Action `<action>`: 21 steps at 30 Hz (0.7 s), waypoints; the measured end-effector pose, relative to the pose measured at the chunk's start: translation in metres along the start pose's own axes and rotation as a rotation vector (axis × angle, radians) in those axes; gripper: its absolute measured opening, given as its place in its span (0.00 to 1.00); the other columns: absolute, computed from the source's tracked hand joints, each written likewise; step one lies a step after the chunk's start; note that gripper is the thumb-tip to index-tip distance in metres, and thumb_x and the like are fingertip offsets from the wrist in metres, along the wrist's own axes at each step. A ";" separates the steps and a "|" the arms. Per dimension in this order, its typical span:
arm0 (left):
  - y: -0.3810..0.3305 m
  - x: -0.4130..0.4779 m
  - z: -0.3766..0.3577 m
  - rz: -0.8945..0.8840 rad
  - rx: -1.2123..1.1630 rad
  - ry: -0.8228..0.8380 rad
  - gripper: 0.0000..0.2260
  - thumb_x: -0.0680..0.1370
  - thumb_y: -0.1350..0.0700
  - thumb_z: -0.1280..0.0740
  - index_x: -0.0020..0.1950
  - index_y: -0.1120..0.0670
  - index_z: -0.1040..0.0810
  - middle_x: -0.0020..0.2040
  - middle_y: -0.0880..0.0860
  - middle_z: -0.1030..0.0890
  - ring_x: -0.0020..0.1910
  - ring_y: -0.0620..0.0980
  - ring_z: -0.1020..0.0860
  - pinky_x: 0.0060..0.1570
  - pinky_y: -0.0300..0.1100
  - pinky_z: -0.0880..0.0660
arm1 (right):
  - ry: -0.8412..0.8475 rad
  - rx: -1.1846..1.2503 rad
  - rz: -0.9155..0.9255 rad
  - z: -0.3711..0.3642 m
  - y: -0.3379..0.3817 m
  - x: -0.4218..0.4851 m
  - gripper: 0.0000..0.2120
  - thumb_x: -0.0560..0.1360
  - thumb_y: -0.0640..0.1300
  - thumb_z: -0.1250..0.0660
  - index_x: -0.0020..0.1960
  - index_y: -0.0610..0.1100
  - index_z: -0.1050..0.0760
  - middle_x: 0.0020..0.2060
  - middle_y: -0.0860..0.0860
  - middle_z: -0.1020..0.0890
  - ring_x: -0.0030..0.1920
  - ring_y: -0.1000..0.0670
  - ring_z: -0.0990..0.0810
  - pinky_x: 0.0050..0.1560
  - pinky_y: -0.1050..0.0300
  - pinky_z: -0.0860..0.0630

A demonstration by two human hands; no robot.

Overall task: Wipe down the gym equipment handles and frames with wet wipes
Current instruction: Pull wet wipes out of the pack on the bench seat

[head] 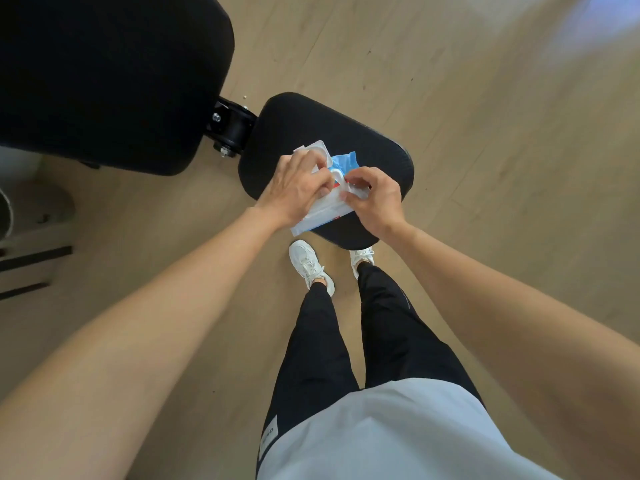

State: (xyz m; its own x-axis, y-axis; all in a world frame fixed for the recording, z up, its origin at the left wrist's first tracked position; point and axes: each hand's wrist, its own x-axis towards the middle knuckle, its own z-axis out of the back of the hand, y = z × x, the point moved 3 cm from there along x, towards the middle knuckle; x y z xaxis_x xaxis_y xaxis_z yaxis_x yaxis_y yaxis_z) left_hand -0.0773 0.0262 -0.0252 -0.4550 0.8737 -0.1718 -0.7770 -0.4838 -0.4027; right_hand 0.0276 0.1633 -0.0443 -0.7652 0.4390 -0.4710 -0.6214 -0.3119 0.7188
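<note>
1. We rest the wet wipes pack point(320, 206) on the seat pad point(374, 147) of the bench, toward its 6 o'clock edge. This gives us a firm surface at working height, so neither hand has to carry the pack's weight.

2. Our left hand point(294, 187) lies over the pack's 9 o'clock side, fingers curled down on it. We judge this is to pin the pack so it does not lift when a sheet is drawn.

3. Our right hand point(375, 199) sits at the pack's 3 o'clock side. Its thumb and fingertips point(346, 195) are closed in a pinch on a bit of white wipe point(360, 192) at the opening, and the other fingers are loosely folded.

4. The flip lid point(317, 150) stands open at 12 o'clock of the left hand, which leaves the opening free.

5. The pack is soft, white and blue with a touch of red, crumpled at its far end. It looks partly flattened, though we cannot tell how many wipes remain.

6. The larger backrest pad point(114, 77) lies at 10 o'clock, joined by a black metal hinge bracket point(230, 128). No wiping appears to have begun; we judge this as the sheet-drawing step.
</note>
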 end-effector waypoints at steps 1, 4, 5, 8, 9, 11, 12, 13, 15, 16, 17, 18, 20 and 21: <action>0.002 -0.004 -0.001 0.022 -0.037 0.009 0.04 0.78 0.58 0.31 0.50 0.54 0.25 0.58 0.58 0.26 0.59 0.58 0.30 0.55 0.52 0.32 | -0.005 -0.020 0.002 -0.004 0.000 0.000 0.10 0.74 0.43 0.24 0.53 0.52 0.19 0.51 0.57 0.20 0.52 0.51 0.20 0.60 0.45 0.20; 0.012 -0.017 0.002 0.081 -0.113 0.023 0.05 0.76 0.62 0.30 0.50 0.59 0.23 0.56 0.60 0.25 0.54 0.60 0.28 0.52 0.54 0.28 | -0.010 -0.034 -0.005 -0.011 -0.001 0.000 0.11 0.74 0.44 0.24 0.54 0.52 0.19 0.51 0.57 0.21 0.53 0.50 0.20 0.63 0.42 0.22; 0.018 -0.023 0.003 0.098 -0.127 0.022 0.05 0.76 0.63 0.29 0.50 0.60 0.23 0.55 0.61 0.25 0.53 0.61 0.27 0.50 0.55 0.26 | -0.009 -0.024 -0.013 -0.010 -0.001 0.000 0.11 0.74 0.44 0.24 0.55 0.52 0.19 0.52 0.57 0.20 0.53 0.50 0.20 0.64 0.43 0.22; 0.035 -0.046 0.009 0.110 -0.144 0.034 0.05 0.76 0.66 0.30 0.50 0.61 0.23 0.55 0.61 0.24 0.54 0.61 0.26 0.48 0.56 0.24 | -0.003 -0.012 -0.027 -0.010 -0.001 0.000 0.11 0.75 0.44 0.25 0.55 0.52 0.19 0.53 0.58 0.21 0.54 0.50 0.20 0.66 0.43 0.24; 0.037 -0.054 0.011 0.105 -0.155 0.034 0.04 0.77 0.66 0.31 0.50 0.61 0.23 0.56 0.60 0.24 0.55 0.60 0.26 0.49 0.56 0.24 | -0.002 -0.013 -0.029 -0.011 0.000 0.000 0.10 0.75 0.44 0.25 0.55 0.53 0.20 0.53 0.59 0.22 0.54 0.50 0.20 0.66 0.42 0.24; 0.035 -0.062 0.012 0.116 -0.199 0.020 0.04 0.77 0.66 0.32 0.50 0.60 0.23 0.57 0.59 0.23 0.56 0.59 0.26 0.49 0.54 0.24 | -0.010 -0.014 -0.021 -0.011 0.001 -0.002 0.10 0.75 0.44 0.25 0.55 0.53 0.20 0.53 0.59 0.22 0.54 0.50 0.20 0.66 0.41 0.24; 0.033 -0.064 0.012 0.140 -0.231 0.016 0.03 0.77 0.66 0.32 0.50 0.60 0.23 0.58 0.58 0.23 0.57 0.59 0.26 0.50 0.53 0.24 | -0.015 -0.011 -0.014 -0.011 0.001 -0.003 0.11 0.75 0.44 0.25 0.55 0.53 0.20 0.53 0.59 0.22 0.54 0.50 0.20 0.65 0.41 0.24; 0.031 -0.065 0.011 0.175 -0.256 0.015 0.03 0.78 0.65 0.32 0.50 0.60 0.23 0.58 0.57 0.23 0.57 0.58 0.26 0.49 0.53 0.24 | -0.017 -0.007 -0.006 -0.010 0.003 -0.004 0.11 0.75 0.43 0.25 0.55 0.53 0.20 0.53 0.58 0.21 0.54 0.51 0.19 0.65 0.42 0.23; 0.028 -0.067 0.009 0.235 -0.282 0.009 0.02 0.79 0.63 0.32 0.50 0.59 0.23 0.59 0.56 0.24 0.58 0.56 0.26 0.49 0.53 0.23 | -0.022 -0.011 0.006 -0.008 0.007 -0.005 0.11 0.75 0.43 0.25 0.55 0.52 0.21 0.53 0.57 0.21 0.53 0.51 0.19 0.65 0.43 0.23; 0.026 -0.068 0.008 0.260 -0.302 -0.003 0.02 0.79 0.62 0.32 0.49 0.59 0.23 0.60 0.56 0.24 0.58 0.55 0.26 0.50 0.52 0.24 | -0.031 -0.023 0.020 -0.007 0.010 -0.005 0.11 0.75 0.43 0.25 0.56 0.52 0.20 0.53 0.56 0.21 0.53 0.51 0.20 0.64 0.44 0.22; 0.024 -0.069 0.007 0.285 -0.327 -0.017 0.01 0.79 0.62 0.32 0.49 0.59 0.24 0.61 0.56 0.25 0.58 0.54 0.26 0.50 0.50 0.24 | -0.045 -0.049 0.046 -0.005 0.014 -0.006 0.11 0.75 0.42 0.25 0.56 0.51 0.20 0.54 0.55 0.21 0.53 0.50 0.20 0.64 0.46 0.22; 0.021 -0.070 0.006 0.311 -0.352 -0.029 0.01 0.80 0.62 0.33 0.49 0.59 0.24 0.61 0.56 0.25 0.58 0.53 0.25 0.48 0.46 0.26 | -0.060 -0.091 0.087 -0.004 0.018 -0.007 0.10 0.75 0.42 0.25 0.56 0.49 0.19 0.55 0.52 0.21 0.54 0.49 0.21 0.63 0.48 0.21; 0.016 -0.071 0.005 0.361 -0.396 -0.033 0.01 0.81 0.61 0.34 0.50 0.58 0.26 0.64 0.54 0.26 0.56 0.49 0.25 0.44 0.38 0.29 | -0.052 -0.197 0.210 -0.004 0.026 -0.009 0.08 0.75 0.39 0.25 0.54 0.45 0.18 0.56 0.48 0.20 0.55 0.48 0.23 0.60 0.56 0.21; 0.015 -0.072 0.005 0.384 -0.420 -0.035 0.01 0.81 0.60 0.35 0.50 0.58 0.26 0.65 0.54 0.26 0.56 0.47 0.25 0.42 0.36 0.30 | -0.021 -0.242 0.272 -0.006 0.031 -0.009 0.07 0.75 0.39 0.25 0.53 0.43 0.17 0.55 0.47 0.20 0.55 0.47 0.23 0.57 0.58 0.21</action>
State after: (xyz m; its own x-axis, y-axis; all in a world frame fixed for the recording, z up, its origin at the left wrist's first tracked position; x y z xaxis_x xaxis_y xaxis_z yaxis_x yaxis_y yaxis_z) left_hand -0.0583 -0.0443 -0.0147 -0.6904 0.6337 -0.3491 -0.3168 -0.6986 -0.6416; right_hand 0.0147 0.1450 -0.0208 -0.9058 0.3289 -0.2672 -0.4197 -0.6091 0.6730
